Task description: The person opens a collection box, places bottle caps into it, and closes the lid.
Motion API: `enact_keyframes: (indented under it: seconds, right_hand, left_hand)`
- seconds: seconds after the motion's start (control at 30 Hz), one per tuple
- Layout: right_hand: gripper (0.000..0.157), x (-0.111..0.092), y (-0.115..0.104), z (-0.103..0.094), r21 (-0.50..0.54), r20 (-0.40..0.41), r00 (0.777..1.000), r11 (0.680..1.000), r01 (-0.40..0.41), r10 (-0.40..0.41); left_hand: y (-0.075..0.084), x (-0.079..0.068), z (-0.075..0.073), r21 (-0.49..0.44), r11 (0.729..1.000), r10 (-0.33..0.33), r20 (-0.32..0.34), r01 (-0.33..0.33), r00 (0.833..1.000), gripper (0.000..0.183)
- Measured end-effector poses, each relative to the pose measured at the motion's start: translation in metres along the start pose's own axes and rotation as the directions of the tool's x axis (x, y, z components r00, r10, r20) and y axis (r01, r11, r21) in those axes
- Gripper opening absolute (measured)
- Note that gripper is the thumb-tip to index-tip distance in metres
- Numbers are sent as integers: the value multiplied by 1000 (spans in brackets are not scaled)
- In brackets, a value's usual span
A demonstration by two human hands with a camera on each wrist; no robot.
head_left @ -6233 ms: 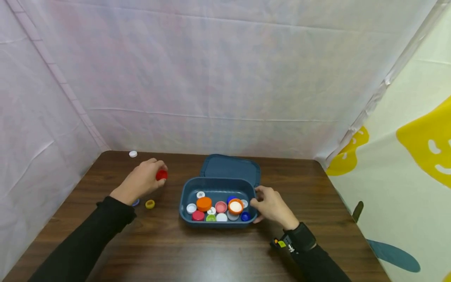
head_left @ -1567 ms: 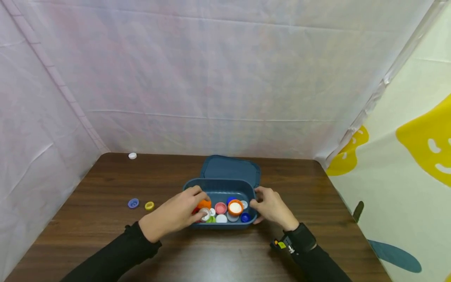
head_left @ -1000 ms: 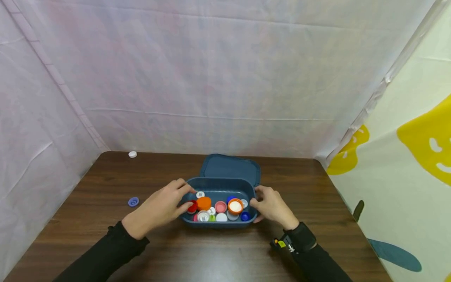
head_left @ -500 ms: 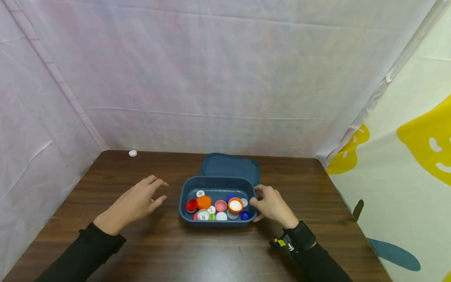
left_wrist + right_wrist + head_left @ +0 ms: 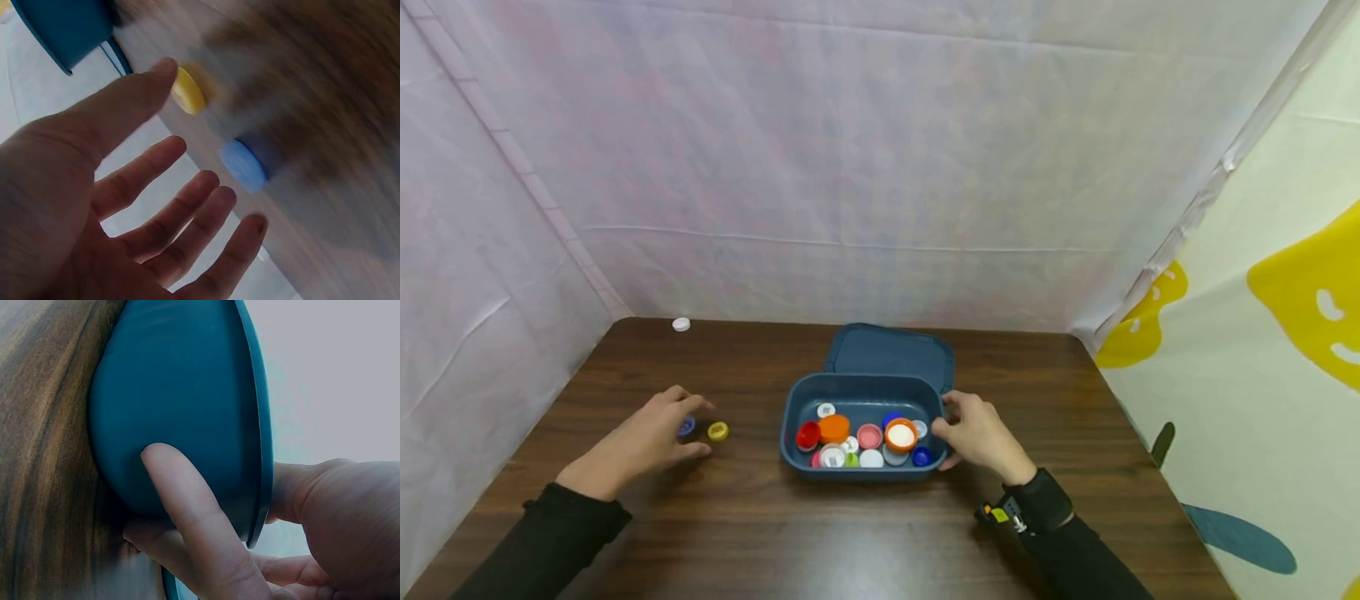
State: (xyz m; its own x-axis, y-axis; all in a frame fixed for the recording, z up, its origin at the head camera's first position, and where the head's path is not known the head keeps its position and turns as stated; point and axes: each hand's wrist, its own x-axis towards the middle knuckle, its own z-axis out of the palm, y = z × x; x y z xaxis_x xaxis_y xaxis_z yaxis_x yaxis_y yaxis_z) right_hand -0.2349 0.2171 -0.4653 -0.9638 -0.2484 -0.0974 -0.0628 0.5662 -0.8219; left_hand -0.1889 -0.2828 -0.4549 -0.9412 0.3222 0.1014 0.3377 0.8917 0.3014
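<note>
My left hand [image 5: 636, 446] hovers over the table's left side with its fingers apart and nothing in them. Close by its fingertips lie a blue bottle cap [image 5: 686, 427], partly covered by the hand, and a yellow bottle cap [image 5: 718, 431]. In the left wrist view, thumb and fingers are spread near the blue cap [image 5: 242, 166] and yellow cap [image 5: 187, 92]. My right hand [image 5: 981, 437] grips the right end of a dark blue plastic box [image 5: 865, 475], thumb over the rim, fingers against the outer wall [image 5: 181, 394]. Several caps lie inside, among them a red one [image 5: 808, 435].
Behind the box lies its blue lid [image 5: 891, 357]. A white cap [image 5: 681, 324] sits at the far left edge of the brown wooden table [image 5: 880, 533]. Pale cloth [image 5: 850, 167] hangs behind and at the left of the table.
The red cap, earlier in my left hand, now lies in the box, and another whitish cap has joined it. My left hand has drawn back leftward, emptied. The right hand stays on the box.
</note>
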Motion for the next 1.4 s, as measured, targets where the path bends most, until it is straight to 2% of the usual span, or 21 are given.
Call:
enact_keyframes:
  seconds: [0.33, 0.5, 0.9, 1.03, 1.13, 1.4]
  right_hand:
    - [63, 0, -1, -1, 1, 3, 1000, 1000, -5, 5]
    - [63, 0, 0, 1, 8, 10, 1000, 1000, -1, 1]
    - [63, 0, 0, 2, 12, 14, 1000, 1000, -10, 10]
    - [63, 0, 1, 1, 13, 14, 1000, 1000, -13, 13]
    - [63, 0, 1, 1, 12, 14, 1000, 1000, -12, 12]
    - [63, 0, -1, 0, -3, 8, 1000, 1000, -10, 10]
  left_hand:
    - [-16, -1, 0, 65, 997, 38, -42, -35, 998, 39]
    - [-19, -1, 0, 66, 997, 47, -27, -45, 999, 28]
    - [-19, -1, 1, 72, 997, 23, -3, -23, 1000, 26]
    - [-14, 2, -1, 75, 997, 31, -47, -27, 998, 24]
    - [-7, 5, -3, 80, 995, 69, -103, -60, 992, 24]
    - [27, 21, -6, 36, 980, 199, -159, -195, 967, 23]
